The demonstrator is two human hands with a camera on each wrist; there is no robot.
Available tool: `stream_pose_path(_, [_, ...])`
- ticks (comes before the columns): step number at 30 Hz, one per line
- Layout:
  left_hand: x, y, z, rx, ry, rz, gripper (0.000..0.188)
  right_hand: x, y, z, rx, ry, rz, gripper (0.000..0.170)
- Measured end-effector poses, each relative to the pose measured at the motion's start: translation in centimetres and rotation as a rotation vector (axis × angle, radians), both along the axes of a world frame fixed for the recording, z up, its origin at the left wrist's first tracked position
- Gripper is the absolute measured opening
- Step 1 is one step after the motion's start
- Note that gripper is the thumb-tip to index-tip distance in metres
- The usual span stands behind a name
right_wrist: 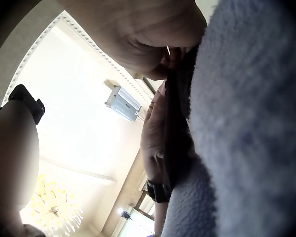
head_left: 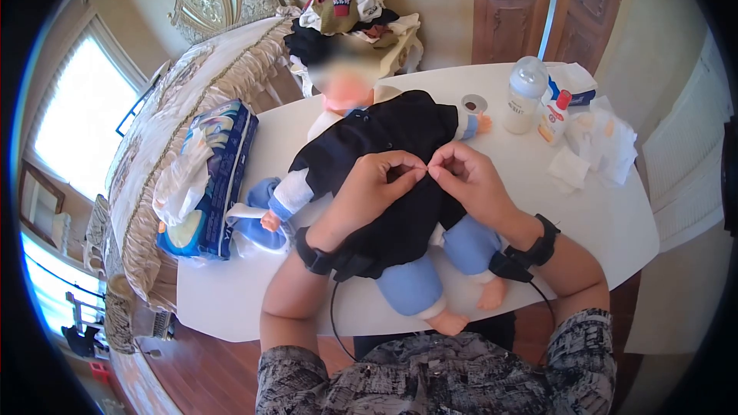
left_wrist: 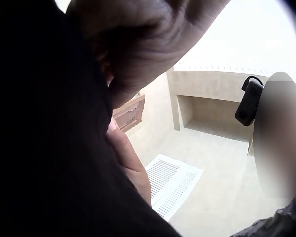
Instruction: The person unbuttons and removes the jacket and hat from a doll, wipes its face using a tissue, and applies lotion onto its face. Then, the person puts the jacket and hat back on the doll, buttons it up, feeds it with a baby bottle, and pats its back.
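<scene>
A baby doll lies on its back on the white table, its blue trouser legs (head_left: 411,286) and bare feet toward me. Over its body is a black garment (head_left: 361,138) with small buttons down the front. My left hand (head_left: 380,184) and right hand (head_left: 477,180) meet over the lower front, thumbs and forefingers pinching the black cloth at one spot. What lies between the fingertips is too small to make out. Black cloth (left_wrist: 54,138) fills much of the left wrist view. Fuzzy blue trouser fabric (right_wrist: 251,108) stands close in the right wrist view.
A diaper pack (head_left: 238,154) stands on the left of the white table (head_left: 238,300), near blue-and-white cloth items (head_left: 265,223). At the right back are a baby bottle (head_left: 525,100), a red-capped bottle (head_left: 555,119), wipes (head_left: 573,81) and crumpled white tissues (head_left: 603,142).
</scene>
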State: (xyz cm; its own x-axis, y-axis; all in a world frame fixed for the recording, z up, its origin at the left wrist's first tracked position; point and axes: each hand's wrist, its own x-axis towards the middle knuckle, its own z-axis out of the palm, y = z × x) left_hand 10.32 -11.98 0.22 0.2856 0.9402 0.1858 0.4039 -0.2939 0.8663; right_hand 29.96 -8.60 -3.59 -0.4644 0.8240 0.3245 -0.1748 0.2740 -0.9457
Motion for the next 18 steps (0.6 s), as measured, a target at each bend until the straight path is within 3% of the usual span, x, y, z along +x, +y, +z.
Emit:
stream_pose_path(8, [-0.36,0.19,0.10,-0.211,-0.284,-0.077,0.015,0.04,-0.34,0.26,-0.031,0.036,0.010,0.005])
stream_pose_path(18, [0.15,-0.54,0.42,-0.066,-0.105,-0.005,0.015,0.15,-0.49,0.60,-0.089,0.051,0.004,0.006])
